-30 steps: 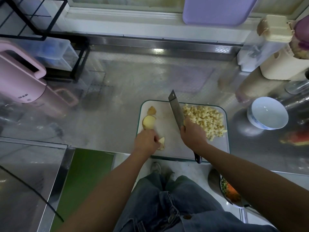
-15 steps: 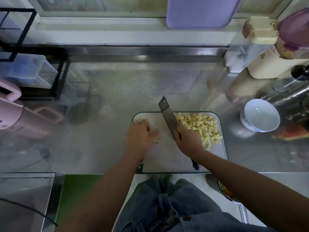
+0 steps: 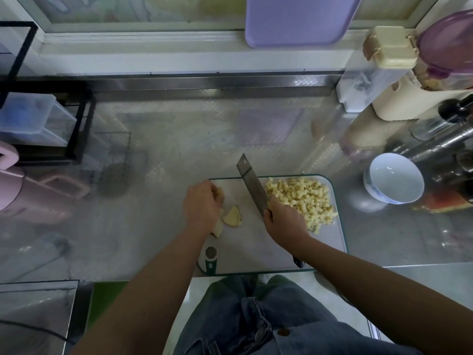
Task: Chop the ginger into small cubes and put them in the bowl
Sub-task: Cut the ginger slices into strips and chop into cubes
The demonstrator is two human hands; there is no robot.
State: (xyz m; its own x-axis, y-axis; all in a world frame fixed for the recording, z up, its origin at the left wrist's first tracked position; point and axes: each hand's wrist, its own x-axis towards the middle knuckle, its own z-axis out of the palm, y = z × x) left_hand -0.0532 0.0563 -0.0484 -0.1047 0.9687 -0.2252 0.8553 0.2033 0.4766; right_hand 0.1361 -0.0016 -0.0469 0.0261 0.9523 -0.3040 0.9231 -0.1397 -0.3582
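A white cutting board (image 3: pixel 258 252) with a green rim lies on the steel counter. A heap of small ginger cubes (image 3: pixel 304 201) covers its far right part. My right hand (image 3: pixel 284 222) grips a cleaver (image 3: pixel 252 187), blade pointing away and left of the heap. My left hand (image 3: pixel 202 206) is curled over ginger pieces at the board's left edge; one piece peeks out past its fingertips, another below its wrist. A flat ginger slice (image 3: pixel 232 216) lies just right of that hand. The white bowl (image 3: pixel 394 178) stands empty to the right of the board.
A cream appliance (image 3: pixel 399 98) and clear containers crowd the back right, with metal items behind the bowl. A black wire rack (image 3: pixel 76 129) with plastic bins and a pink appliance (image 3: pixel 10 185) stand at the left. A purple tray (image 3: pixel 299 19) leans at the window.
My left hand has shifted left to the board's edge, uncovering a ginger slice beside it. The cleaver and right hand have stayed near the heap.
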